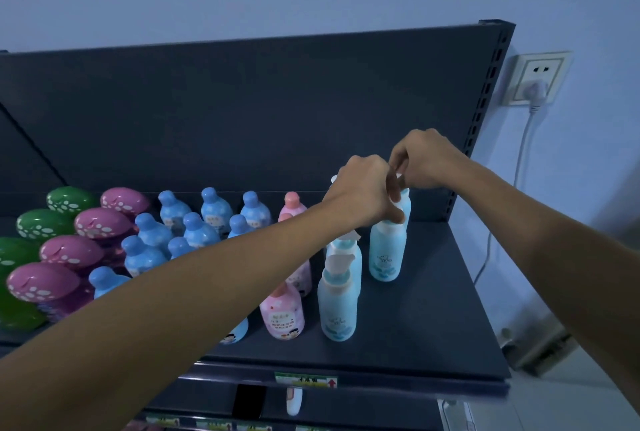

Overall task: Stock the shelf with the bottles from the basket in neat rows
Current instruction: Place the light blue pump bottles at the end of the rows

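Starting a new row of pump bottles
Both hands hold a pale-blue pump bottle [386, 250] standing near the back right corner of the shelf [433, 326]: left hand [363, 188] pinches its neck, right hand [424, 160] its pump head. Leftward the rows [194, 222] look finished; this one looks barely begun; basket unseen.

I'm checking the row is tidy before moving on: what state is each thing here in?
Held pump bottle, upright on shelf, top gripped.
Left hand, grips that bottle's neck.
Right hand, pinches white pump head.
Front pump bottle, upright, untouched.
Pink bottle, upright.
Plug, in the socket.
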The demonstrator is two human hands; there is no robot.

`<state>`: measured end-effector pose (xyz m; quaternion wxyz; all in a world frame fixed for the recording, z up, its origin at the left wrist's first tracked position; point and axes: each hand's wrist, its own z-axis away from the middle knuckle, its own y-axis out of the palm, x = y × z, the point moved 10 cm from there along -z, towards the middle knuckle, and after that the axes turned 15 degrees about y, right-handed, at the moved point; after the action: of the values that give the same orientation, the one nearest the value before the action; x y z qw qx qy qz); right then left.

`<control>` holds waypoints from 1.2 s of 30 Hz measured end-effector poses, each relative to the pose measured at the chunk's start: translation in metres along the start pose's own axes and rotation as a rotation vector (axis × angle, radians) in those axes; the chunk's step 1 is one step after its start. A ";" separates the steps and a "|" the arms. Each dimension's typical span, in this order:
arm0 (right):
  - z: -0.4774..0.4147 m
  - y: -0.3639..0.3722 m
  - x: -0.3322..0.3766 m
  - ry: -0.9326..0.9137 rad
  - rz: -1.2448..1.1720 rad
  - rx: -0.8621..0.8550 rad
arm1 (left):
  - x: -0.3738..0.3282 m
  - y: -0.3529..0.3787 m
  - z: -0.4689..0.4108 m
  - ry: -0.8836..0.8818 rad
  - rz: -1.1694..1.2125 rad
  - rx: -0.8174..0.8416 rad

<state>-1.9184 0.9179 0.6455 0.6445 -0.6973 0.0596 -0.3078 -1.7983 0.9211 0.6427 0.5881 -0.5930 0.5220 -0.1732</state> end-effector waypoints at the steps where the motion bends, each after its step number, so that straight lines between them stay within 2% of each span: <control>1: -0.002 0.001 0.000 0.000 -0.005 0.003 | 0.002 0.001 -0.002 -0.003 -0.001 -0.005; 26: -0.024 0.015 0.001 0.010 -0.079 0.052 | 0.025 0.013 -0.013 -0.091 0.055 -0.066; 36: -0.024 0.020 -0.001 0.026 -0.086 0.068 | 0.021 0.017 -0.011 -0.037 0.053 -0.072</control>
<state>-1.9255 0.8942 0.6254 0.6533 -0.6728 0.0273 -0.3462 -1.8058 0.9026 0.6219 0.5801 -0.6028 0.5327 -0.1276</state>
